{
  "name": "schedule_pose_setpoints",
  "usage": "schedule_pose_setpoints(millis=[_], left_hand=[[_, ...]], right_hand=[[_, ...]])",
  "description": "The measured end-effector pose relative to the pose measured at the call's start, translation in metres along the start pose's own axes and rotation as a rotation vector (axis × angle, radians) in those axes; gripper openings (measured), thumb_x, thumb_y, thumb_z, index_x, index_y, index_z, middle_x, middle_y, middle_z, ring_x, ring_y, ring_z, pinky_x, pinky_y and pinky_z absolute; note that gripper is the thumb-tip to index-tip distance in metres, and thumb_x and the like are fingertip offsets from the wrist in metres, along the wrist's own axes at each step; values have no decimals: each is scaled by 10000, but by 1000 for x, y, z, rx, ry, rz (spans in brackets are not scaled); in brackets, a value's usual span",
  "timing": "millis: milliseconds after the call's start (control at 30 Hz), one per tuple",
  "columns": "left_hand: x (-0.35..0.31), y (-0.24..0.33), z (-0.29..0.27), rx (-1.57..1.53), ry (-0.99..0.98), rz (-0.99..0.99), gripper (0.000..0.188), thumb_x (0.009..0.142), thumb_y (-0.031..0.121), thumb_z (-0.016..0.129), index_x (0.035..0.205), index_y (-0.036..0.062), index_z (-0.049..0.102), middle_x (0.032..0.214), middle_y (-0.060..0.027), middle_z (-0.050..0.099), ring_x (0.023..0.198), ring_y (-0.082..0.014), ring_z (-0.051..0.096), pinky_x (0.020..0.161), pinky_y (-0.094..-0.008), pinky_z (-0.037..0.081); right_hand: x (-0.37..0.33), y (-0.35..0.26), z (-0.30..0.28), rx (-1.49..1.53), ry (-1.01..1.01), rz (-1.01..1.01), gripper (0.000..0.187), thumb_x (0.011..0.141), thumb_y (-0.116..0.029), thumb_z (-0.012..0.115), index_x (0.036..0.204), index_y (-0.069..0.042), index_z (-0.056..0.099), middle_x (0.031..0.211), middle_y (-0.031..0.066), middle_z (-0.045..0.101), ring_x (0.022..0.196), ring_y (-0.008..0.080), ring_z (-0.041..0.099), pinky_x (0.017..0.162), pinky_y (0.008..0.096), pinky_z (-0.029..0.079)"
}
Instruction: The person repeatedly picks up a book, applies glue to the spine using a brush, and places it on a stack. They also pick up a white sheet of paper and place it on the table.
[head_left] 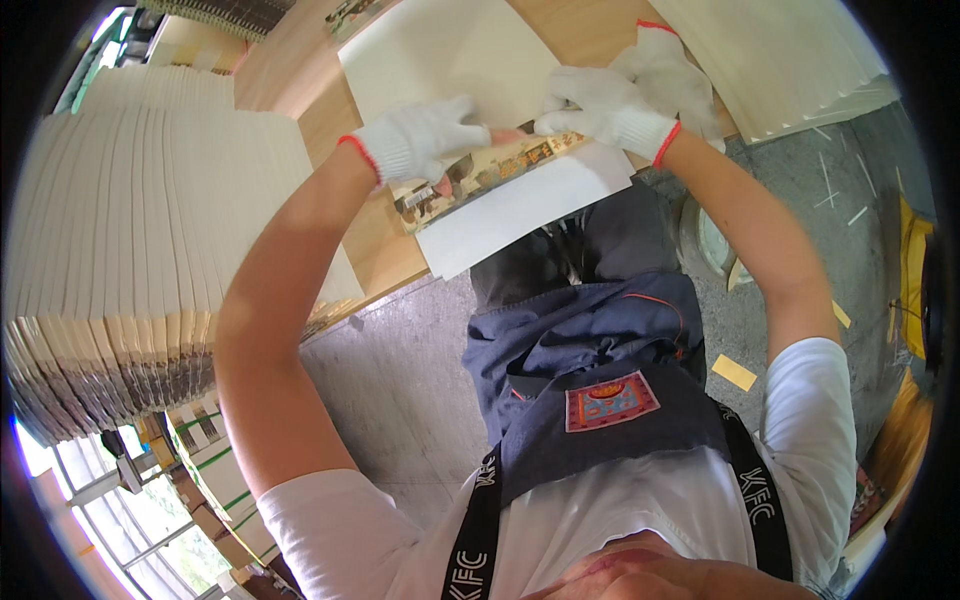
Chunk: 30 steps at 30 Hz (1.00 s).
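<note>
White-gloved left hand (420, 138) I see spread open; right hand (605, 108) curled, grip unclear; printed sheet (500, 168) beneath, by desk's (385, 245) near edge.

White on the left glove (410, 140) and right glove (605, 108), banded red at the cuffs. Pale tan across the worktop (285, 75). Printed black and orange over yellow on the sheet (495, 172) along its near edge — plain white on the adjoining paper (535, 210).
</note>
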<state>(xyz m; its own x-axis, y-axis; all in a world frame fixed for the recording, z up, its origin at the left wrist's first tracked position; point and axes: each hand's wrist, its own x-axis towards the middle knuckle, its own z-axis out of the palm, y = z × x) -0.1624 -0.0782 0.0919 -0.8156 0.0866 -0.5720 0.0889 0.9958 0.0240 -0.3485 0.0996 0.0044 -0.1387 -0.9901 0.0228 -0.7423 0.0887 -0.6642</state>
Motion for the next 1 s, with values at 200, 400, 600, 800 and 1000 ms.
schedule_pose_setpoints(millis=[200, 400, 600, 800, 1000], left_hand=[[30, 6, -25, -46, -329, -23, 997, 724, 34, 789, 1477, 514, 347, 1217, -115, 614, 985, -259, 671, 870, -393, 509], [34, 9, -29, -513, -362, -330, 822, 828, 159, 762, 1491, 437, 363, 1313, -168, 578, 1083, -259, 657, 911, -434, 483], [30, 4, -21, -279, -156, -211, 856, 839, 543, 679, 1444, 15, 384, 1338, -229, 570, 1019, -331, 662, 889, -416, 518], [37, -36, 21, 41, -14, 126, 769, 864, 187, 691, 1535, 211, 315, 1474, -198, 461, 1091, -340, 645, 917, -417, 508], [10, 12, -47, -273, -183, -145, 527, 923, 393, 528, 1313, 39, 519, 1289, -162, 599, 1137, -304, 601, 939, -415, 526]], right_hand=[[-31, 2, -12, -334, 540, -258, 274, 905, -319, 621, 1073, -103, 636, 1054, 71, 637, 1026, 278, 593, 886, 373, 465], [-72, 47, -18, -563, 506, 260, 277, 880, -160, 603, 1151, -124, 644, 1117, 51, 645, 1120, 287, 563, 953, 430, 437], [-60, 11, -35, -217, 291, -537, 362, 765, -91, 700, 1122, -140, 664, 1024, 21, 639, 950, 267, 611, 847, 385, 470], [-8, -58, 31, -443, 179, -758, 372, 757, -179, 695, 1128, -184, 670, 947, 25, 640, 832, 223, 646, 726, 368, 510], [41, -143, 142, -518, 234, -593, 333, 799, -227, 635, 1125, -160, 637, 1010, 19, 625, 832, 214, 636, 730, 366, 525]])
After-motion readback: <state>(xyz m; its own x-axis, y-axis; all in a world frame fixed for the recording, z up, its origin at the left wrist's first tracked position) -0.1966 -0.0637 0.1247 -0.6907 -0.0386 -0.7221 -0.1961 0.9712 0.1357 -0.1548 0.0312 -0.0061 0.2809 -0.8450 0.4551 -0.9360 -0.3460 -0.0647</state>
